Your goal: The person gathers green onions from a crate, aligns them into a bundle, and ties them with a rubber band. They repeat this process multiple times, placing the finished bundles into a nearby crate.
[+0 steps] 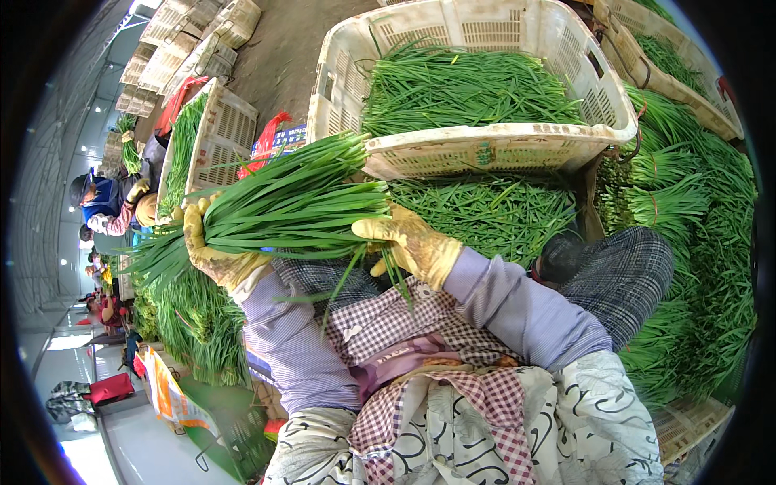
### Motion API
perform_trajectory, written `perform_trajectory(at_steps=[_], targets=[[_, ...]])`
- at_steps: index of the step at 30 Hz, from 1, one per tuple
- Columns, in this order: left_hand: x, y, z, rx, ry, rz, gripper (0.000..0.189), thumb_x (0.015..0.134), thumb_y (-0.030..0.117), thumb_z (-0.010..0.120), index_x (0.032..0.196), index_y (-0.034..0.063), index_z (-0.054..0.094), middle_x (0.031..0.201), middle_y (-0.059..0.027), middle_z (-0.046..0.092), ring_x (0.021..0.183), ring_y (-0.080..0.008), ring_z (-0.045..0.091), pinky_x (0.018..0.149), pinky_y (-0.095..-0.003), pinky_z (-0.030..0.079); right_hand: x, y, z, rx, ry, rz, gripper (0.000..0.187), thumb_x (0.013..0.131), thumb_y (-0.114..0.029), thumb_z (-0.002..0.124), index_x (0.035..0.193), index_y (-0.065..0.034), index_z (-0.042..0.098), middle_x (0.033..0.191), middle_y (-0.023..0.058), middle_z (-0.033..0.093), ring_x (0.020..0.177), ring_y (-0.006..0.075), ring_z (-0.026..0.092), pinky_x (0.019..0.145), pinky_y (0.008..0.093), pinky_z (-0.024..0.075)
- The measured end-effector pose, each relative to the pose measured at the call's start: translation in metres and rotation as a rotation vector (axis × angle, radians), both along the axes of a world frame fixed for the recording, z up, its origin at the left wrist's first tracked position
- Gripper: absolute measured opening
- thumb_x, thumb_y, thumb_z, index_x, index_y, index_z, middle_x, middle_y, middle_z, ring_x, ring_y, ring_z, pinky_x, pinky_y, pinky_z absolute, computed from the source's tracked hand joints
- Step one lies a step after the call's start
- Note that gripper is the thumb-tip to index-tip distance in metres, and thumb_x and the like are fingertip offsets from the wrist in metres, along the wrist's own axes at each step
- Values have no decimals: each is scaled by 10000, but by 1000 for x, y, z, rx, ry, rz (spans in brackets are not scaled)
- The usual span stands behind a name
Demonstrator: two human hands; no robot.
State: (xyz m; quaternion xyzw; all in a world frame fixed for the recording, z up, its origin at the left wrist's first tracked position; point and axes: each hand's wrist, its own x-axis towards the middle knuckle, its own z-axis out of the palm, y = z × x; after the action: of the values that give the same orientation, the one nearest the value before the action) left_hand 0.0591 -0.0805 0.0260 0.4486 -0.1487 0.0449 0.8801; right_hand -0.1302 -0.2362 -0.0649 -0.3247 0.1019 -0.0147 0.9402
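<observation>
A thick bunch of garlic chives (297, 200) lies across my left hand (221, 245), which wears a stained yellow glove and grips it near the leaf tips. The pale stem ends point right and upward. My right hand (421, 242), gloved alike, is at the lower stem ends; a few loose leaves (397, 276) hang between its fingers. Ahead stands a white plastic crate (485, 148) with chives (467, 91) lying in it. Below that crate, loose chive pieces (485, 212) cover the area before my knees.
Tied chive bundles (667, 200) are heaped to the right, and more chives (194, 315) lie at left. Another chive-filled crate (224, 139) stands beyond my left hand, near a person (109, 203) in work gloves. Stacked crates (176, 48) stand farther back. A green basket (227, 418) is at lower left.
</observation>
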Motion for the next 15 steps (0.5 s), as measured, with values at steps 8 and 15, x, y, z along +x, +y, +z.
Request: perform_trajectory(at_steps=[8, 15], targets=[[3, 17, -15, -14, -37, -142, 129, 910, 109, 561, 1001, 31, 610, 902, -87, 645, 851, -258, 623, 836, -395, 528, 9, -7, -42, 23, 112, 19, 142, 900, -70, 607, 1041, -58, 616, 852, 47, 635, 562, 89, 498, 448, 230, 374], [23, 61, -28, 29, 186, -42, 342, 892, 271, 625, 1094, -4, 635, 1082, -180, 675, 960, -309, 662, 862, -451, 560, -19, -54, -61, -96, 100, -40, 236, 918, -192, 640, 1043, 8, 653, 739, -58, 534, 553, 46, 465, 436, 198, 363]])
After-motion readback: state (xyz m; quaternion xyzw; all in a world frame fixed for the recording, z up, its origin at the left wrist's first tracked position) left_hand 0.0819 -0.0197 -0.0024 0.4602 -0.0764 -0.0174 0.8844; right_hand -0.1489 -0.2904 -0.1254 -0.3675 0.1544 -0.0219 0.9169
